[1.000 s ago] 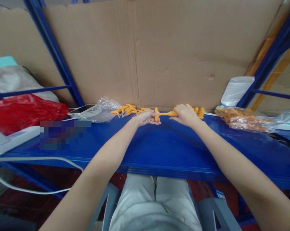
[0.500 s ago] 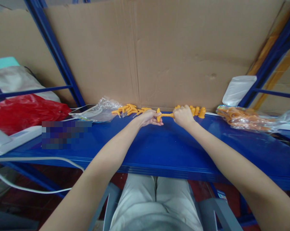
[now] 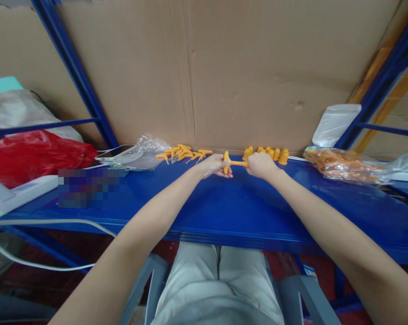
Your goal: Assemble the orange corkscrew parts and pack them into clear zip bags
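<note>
Both my hands meet at the back of the blue shelf (image 3: 224,203) on one orange plastic part (image 3: 231,163), a ribbed rod with a T-shaped end. My left hand (image 3: 213,165) is closed on the T end. My right hand (image 3: 261,164) is closed round the other end, which it hides. Left of my hands lies a heap of orange T-shaped pieces (image 3: 183,153) with small metal chains. Just behind my right hand stands a row of orange caps (image 3: 271,154).
A crumpled clear bag (image 3: 143,152) and a phone lie left of the heap. A red bag (image 3: 31,155) sits far left, with white cables below. At the right are a clear bag of orange parts (image 3: 341,165) and a white bag (image 3: 336,124). Cardboard backs the shelf.
My right hand has slid left along the rod toward my left hand, so less rod shows between them. Both hands and the part have come slightly forward from the cardboard.
</note>
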`<state>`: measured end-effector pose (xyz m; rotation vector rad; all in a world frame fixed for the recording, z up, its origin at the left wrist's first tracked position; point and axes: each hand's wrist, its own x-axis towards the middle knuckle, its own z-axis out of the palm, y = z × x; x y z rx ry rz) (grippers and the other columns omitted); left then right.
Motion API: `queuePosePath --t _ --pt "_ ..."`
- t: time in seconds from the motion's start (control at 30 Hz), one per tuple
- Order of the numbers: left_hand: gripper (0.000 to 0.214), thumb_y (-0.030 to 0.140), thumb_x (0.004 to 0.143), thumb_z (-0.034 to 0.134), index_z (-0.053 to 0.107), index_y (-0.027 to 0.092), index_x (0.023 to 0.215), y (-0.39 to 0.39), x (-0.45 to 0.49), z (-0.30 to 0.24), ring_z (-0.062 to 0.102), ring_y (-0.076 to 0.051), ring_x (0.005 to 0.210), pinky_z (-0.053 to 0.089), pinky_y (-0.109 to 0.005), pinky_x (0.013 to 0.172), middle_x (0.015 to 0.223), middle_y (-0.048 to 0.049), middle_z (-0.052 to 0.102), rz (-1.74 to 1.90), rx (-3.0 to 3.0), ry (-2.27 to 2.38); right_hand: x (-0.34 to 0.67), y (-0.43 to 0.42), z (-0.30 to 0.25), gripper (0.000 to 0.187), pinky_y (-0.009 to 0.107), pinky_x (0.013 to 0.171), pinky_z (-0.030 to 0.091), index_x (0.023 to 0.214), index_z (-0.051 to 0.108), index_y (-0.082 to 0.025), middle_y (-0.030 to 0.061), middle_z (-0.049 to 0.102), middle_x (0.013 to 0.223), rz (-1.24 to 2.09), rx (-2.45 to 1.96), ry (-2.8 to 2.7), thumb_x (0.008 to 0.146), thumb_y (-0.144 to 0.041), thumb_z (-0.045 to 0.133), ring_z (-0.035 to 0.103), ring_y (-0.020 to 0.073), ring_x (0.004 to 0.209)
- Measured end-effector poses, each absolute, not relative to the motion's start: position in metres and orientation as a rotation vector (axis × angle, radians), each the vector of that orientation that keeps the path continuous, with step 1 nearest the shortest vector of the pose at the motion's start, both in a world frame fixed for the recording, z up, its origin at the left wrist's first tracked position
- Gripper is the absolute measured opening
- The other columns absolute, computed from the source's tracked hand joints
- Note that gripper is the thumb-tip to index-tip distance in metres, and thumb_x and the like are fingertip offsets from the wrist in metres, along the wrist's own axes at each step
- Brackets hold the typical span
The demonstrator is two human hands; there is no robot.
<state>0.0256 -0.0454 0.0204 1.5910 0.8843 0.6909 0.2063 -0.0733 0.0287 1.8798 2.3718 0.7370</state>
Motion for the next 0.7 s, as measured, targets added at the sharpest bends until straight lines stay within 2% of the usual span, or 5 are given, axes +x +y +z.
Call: queuePosePath --t 0.27,0.47,0.57,0.7 --pt "0.011 0.014 0.089 0.056 0.045 0.015 0.085 -0.043 0.033 0.013 0.064 -0.009 0.056 0.050 -0.020 0.060 0.058 0.0026 0.063 0.835 1.824 0.768 0.216 -0.070 0.033 0.037 0.038 0.079 0.047 0.103 0.071 -0.003 0.0243 0.070 0.088 0.603 1.872 2.421 0.085 -0.021 0.045 0.067 0.0330 0.092" --pt "0.017 0.007 0.084 0.060 0.047 0.015 0.077 -0.034 0.035 0.011 0.058 -0.006 0.054 0.043 -0.017 0.058 0.058 0.0030 0.062 1.025 2.004 0.684 0.218 -0.067 0.034 0.036 0.034 0.075 0.045 0.102 0.071 -0.006 0.0208 0.071 0.089 0.570 1.858 2.463 0.085 -0.022 0.044 0.067 0.0300 0.090" --pt "0.014 0.011 0.087 0.059 0.047 0.015 0.082 -0.035 0.030 0.014 0.061 -0.008 0.056 0.046 -0.019 0.060 0.060 0.0021 0.064 0.959 1.858 0.739 0.216 -0.066 0.033 0.035 0.033 0.073 0.043 0.101 0.070 -0.009 0.0200 0.071 0.090 0.675 1.935 2.452 0.087 -0.026 0.042 0.067 0.0295 0.090" --pt "0.008 0.017 0.093 0.052 0.049 0.015 0.085 -0.036 0.021 0.019 0.067 -0.012 0.062 0.052 -0.025 0.066 0.064 -0.0022 0.067 0.843 1.580 0.850 0.209 -0.068 0.031 0.031 0.035 0.079 0.039 0.102 0.066 -0.008 0.0206 0.070 0.096 0.918 1.881 2.508 0.088 -0.024 0.043 0.064 0.0293 0.098"
